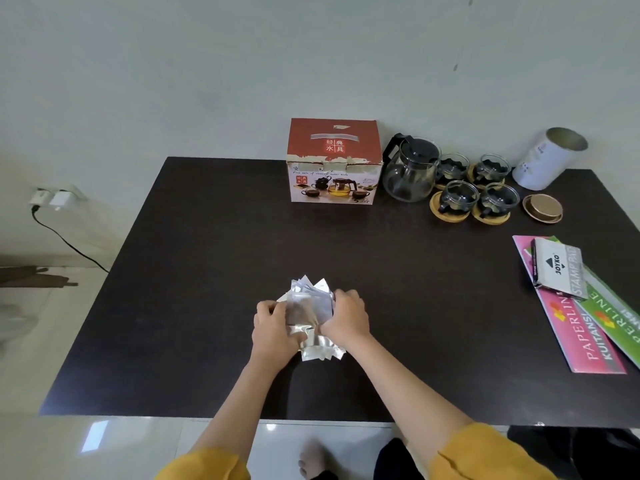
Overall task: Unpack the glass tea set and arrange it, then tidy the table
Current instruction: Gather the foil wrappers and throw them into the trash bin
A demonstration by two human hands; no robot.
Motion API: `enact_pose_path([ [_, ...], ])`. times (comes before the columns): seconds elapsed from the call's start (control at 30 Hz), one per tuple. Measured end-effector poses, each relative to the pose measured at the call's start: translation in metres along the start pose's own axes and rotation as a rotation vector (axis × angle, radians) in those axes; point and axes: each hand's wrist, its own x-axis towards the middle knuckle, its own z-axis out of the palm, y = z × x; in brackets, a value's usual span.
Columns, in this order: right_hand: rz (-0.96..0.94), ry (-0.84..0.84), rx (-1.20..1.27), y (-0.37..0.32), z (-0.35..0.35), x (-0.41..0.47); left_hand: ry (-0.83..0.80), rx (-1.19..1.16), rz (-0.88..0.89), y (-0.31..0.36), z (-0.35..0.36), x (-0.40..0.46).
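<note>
I see the left hand (273,327) and right hand (346,317) both gripping a bunch of shiny silver foil packets (310,306) near the front middle of the dark brown table (207,254). At the back stands the red cardboard tea set box (334,161) with Chinese writing. Right of it are the glass teapot with a black lid (410,171), four glass cups on round wooden coasters (474,188), and an open white tin (547,157), its inside hidden. A grey box says "JOYKO STAMP PAD" (557,268), lying on pink and green "PAPERLINE" books (585,323).
</note>
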Motion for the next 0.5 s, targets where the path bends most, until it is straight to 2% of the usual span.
enact_pose_path([
  [0.13,-0.085,-0.023,0.126,-0.003,0.003,-0.005,0.041,-0.039,0.007,-0.004,0.003,-0.005],
  [0.27,-0.18,-0.033,-0.019,-0.006,0.0,-0.003,0.078,-0.076,-0.006,-0.008,0.007,-0.009],
  [0.37,-0.204,-0.122,0.094,-0.006,-0.001,-0.001,0.104,-0.084,-0.009,-0.01,0.01,-0.011],
  [0.5,-0.172,-0.151,0.271,-0.006,0.003,-0.007,0.134,-0.082,0.005,-0.01,0.013,-0.015],
])
